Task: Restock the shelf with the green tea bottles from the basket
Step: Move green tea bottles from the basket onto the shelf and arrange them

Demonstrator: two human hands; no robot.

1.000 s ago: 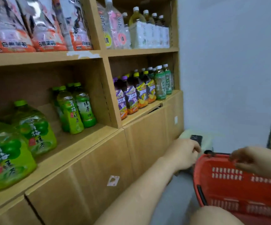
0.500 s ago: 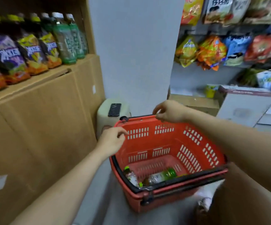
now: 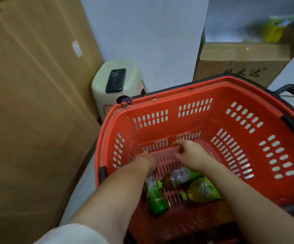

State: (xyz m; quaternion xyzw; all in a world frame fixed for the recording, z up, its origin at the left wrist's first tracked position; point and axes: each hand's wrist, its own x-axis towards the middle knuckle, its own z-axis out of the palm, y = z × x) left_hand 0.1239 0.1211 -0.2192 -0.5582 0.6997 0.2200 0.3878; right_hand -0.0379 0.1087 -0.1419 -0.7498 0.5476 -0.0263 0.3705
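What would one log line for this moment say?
stage: reaching into basket | left hand: empty, low inside | right hand: empty, fingers curled | green tea bottles: lying on basket floor, untouched

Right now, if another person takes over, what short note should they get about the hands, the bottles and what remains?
Left hand and right hand: both down inside the red basket, holding nothing visible; the fingers are blurred.
Green tea bottles: lying at the near end of the basket floor, under the forearms.
Done: none lifted out in this view; the shelf is out of sight.
Left: grasp the bottles and place them on the shelf.
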